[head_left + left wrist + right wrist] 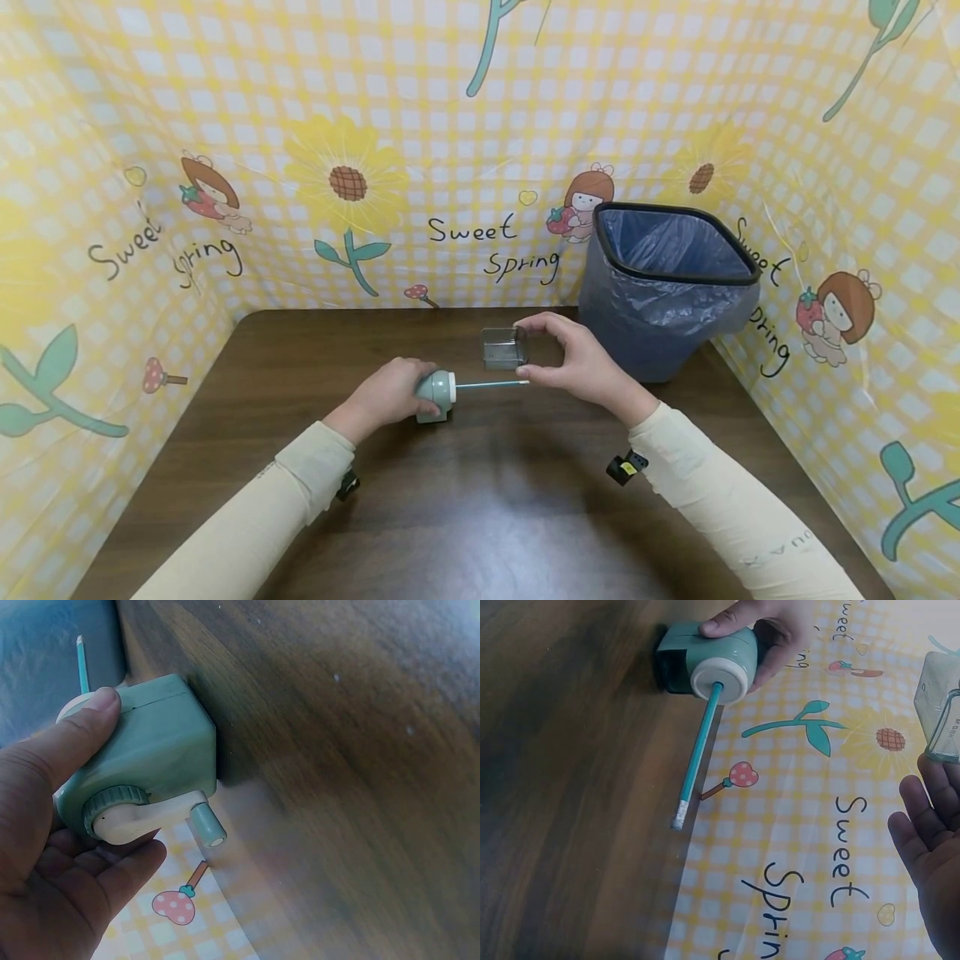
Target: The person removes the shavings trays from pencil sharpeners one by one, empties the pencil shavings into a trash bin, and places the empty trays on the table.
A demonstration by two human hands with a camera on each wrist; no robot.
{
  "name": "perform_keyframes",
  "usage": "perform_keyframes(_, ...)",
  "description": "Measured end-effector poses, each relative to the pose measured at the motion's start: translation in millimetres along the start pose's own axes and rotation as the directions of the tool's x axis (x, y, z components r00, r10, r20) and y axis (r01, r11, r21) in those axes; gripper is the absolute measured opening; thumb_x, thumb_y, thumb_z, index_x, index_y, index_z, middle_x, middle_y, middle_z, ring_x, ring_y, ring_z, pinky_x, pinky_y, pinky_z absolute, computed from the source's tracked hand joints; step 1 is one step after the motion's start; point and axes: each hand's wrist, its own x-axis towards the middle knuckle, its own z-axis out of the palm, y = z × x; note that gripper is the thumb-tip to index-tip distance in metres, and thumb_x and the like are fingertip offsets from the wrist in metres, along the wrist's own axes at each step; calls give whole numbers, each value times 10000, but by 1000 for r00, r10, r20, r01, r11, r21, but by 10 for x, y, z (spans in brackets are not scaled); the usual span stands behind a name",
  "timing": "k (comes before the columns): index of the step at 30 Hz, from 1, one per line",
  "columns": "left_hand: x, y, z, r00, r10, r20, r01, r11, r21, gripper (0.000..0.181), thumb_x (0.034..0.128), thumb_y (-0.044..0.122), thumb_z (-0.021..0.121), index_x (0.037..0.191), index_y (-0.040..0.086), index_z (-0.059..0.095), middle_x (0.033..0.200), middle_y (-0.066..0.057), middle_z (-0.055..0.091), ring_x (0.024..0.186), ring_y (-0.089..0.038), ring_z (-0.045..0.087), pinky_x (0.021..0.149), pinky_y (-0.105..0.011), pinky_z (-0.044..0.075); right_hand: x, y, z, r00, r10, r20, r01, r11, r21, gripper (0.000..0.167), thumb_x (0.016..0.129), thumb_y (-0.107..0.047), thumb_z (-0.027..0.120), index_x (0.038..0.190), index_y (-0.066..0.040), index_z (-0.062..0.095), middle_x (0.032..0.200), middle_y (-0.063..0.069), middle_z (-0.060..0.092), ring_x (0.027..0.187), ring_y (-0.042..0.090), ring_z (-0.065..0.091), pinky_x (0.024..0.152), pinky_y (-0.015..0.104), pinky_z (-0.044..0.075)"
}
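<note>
A green crank pencil sharpener (pixel 161 739) stands on the table, gripped by my left hand (pixel 390 392) with the thumb on top. Its white-and-green crank (pixel 157 814) shows in the left wrist view. From the round white front a teal pencil (pixel 697 757) sticks out toward the right, its eraser end outermost. My right hand (pixel 573 354) pinches a clear grey plastic box (pixel 501 348), the sharpener's shavings drawer by its look, above the table and just behind the pencil. In the right wrist view a dark opening (pixel 673 671) shows in the sharpener's front.
At the back right stands a trash bin (pixel 637 325) with a bluish bag liner and a black rim. The brown wooden table (pixel 480 517) meets a yellow checked cloth (pixel 420 100) at its back and sides.
</note>
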Motion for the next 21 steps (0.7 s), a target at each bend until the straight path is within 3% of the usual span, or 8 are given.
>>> perform_keyframes(21, 10, 22, 8, 1000, -2, -3, 2, 1000, 10, 725, 762, 364, 916, 1343, 25, 644, 1209, -104, 720, 976, -195, 665, 848, -381, 582, -129, 146, 220, 1000, -7, 5, 7, 1000, -16, 528, 821, -286, 886, 1286, -243, 640, 1253, -107, 643, 1230, 117, 577, 1075, 458, 466)
